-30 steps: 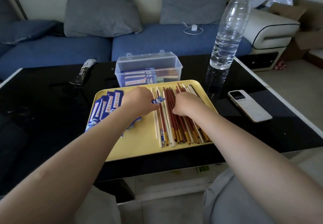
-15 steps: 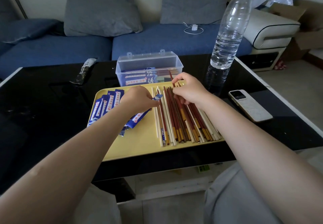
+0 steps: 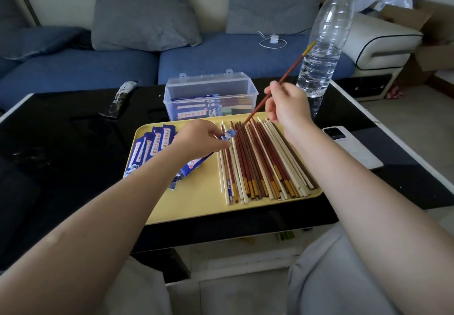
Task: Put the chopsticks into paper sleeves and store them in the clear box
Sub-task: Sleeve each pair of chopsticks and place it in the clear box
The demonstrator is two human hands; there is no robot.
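The left hand (image 3: pixel 201 139) pinched a sleeve (image 3: pixel 227 135) over the tray (image 3: pixel 196 206) while the right hand (image 3: pixel 287 104) gripped a red chopstick (image 3: pixel 282 79), its tip at the sleeve's mouth, so sliding it in seemingly came next, the box (image 3: pixel 211 98) waiting behind.

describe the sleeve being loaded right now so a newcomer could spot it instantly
Start at the yellow tray on the black table. Its left side holds a fan of blue paper sleeves. The one meant is the blue sleeve pinched in the left hand, its mouth meeting the tip of the red chopstick that the right hand holds.
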